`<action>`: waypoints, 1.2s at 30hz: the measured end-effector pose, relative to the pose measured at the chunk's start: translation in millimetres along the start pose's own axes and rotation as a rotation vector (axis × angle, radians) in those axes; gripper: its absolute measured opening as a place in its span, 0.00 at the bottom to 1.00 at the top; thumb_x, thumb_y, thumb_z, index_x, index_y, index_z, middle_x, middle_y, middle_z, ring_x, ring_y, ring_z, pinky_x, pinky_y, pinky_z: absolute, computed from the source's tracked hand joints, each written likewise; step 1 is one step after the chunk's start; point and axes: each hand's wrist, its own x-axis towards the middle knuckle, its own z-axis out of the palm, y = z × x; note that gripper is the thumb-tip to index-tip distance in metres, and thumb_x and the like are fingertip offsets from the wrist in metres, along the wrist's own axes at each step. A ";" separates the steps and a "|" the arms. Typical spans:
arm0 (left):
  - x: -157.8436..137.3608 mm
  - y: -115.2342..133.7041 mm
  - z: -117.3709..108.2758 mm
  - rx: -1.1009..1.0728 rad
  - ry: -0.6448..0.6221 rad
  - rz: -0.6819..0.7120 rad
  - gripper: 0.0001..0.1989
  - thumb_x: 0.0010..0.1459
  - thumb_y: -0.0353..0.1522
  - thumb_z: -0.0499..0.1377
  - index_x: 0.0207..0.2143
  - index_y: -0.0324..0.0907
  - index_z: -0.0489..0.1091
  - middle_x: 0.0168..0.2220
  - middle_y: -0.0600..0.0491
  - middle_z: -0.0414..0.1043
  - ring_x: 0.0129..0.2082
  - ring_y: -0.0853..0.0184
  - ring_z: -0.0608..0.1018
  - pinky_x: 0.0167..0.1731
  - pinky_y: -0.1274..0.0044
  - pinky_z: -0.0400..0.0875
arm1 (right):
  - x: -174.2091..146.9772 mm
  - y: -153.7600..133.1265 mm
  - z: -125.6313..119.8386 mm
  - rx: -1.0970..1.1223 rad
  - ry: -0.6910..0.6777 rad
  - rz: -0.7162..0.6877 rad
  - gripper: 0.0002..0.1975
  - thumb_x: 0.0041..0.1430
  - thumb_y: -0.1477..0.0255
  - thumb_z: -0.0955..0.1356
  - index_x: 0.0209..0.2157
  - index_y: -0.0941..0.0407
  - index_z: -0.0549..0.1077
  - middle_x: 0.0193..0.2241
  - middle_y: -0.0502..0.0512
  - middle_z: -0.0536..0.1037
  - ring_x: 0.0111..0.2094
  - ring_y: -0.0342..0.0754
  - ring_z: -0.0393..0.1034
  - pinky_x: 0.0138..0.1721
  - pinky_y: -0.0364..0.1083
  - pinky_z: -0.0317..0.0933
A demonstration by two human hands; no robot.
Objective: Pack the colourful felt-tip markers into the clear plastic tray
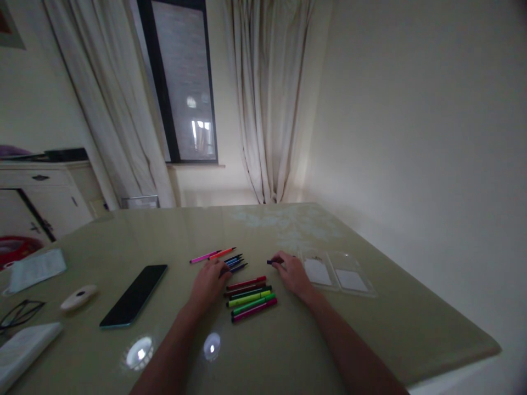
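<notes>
My left hand is low over the table, its fingers closed at the near end of a dark blue marker. More blue and black markers lie against those fingers, their thin tips pointing right. Just beyond them are a pink marker and an orange marker, tips bare. Between thumb and fingers, my right hand pinches a short dark blue marker cap, partly hidden. Between my forearms lies a row of several capped markers, with a red one, a yellow-green one and a magenta one.
Right of my right hand lies an open clear plastic case with white inserts. Leftward are a black phone, a pale oval object, glasses, a white box and a face mask. A wall borders the table's right side.
</notes>
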 end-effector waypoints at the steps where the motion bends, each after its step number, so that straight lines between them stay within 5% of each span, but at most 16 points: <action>1: 0.6 1.4 0.4 -0.028 0.015 0.017 0.09 0.60 0.34 0.58 0.37 0.42 0.78 0.43 0.45 0.78 0.47 0.55 0.77 0.49 0.66 0.70 | 0.0 -1.6 0.8 0.053 0.012 -0.005 0.05 0.63 0.74 0.69 0.39 0.54 0.77 0.37 0.54 0.83 0.40 0.51 0.77 0.44 0.48 0.65; 9: 2.3 24.9 -5.8 -0.323 0.019 0.078 0.09 0.60 0.37 0.59 0.39 0.43 0.76 0.39 0.48 0.81 0.41 0.58 0.80 0.46 0.69 0.72 | -2.1 -16.4 -6.0 0.250 0.084 -0.075 0.05 0.64 0.69 0.69 0.39 0.53 0.77 0.38 0.54 0.84 0.40 0.50 0.77 0.47 0.49 0.66; 19: -2.8 34.4 -2.5 -0.353 -0.002 0.100 0.08 0.61 0.36 0.60 0.38 0.44 0.77 0.39 0.50 0.82 0.41 0.58 0.81 0.46 0.69 0.72 | -4.2 -21.3 -4.0 0.292 0.039 -0.120 0.08 0.64 0.66 0.70 0.38 0.53 0.81 0.37 0.54 0.84 0.40 0.51 0.77 0.45 0.49 0.67; 32: -2.2 37.9 -4.7 -0.451 0.005 0.065 0.13 0.59 0.41 0.61 0.37 0.44 0.81 0.37 0.50 0.84 0.38 0.59 0.82 0.41 0.70 0.75 | 0.8 -18.3 -1.7 0.453 -0.037 0.003 0.11 0.60 0.63 0.71 0.35 0.55 0.83 0.29 0.54 0.84 0.31 0.50 0.77 0.37 0.48 0.69; 36: -2.8 25.2 -4.8 -0.380 -0.068 0.064 0.12 0.59 0.40 0.60 0.37 0.43 0.79 0.37 0.49 0.83 0.38 0.58 0.82 0.42 0.70 0.74 | 7.1 0.7 -15.6 0.360 0.098 0.017 0.13 0.62 0.63 0.69 0.41 0.54 0.82 0.38 0.57 0.85 0.38 0.51 0.78 0.43 0.50 0.69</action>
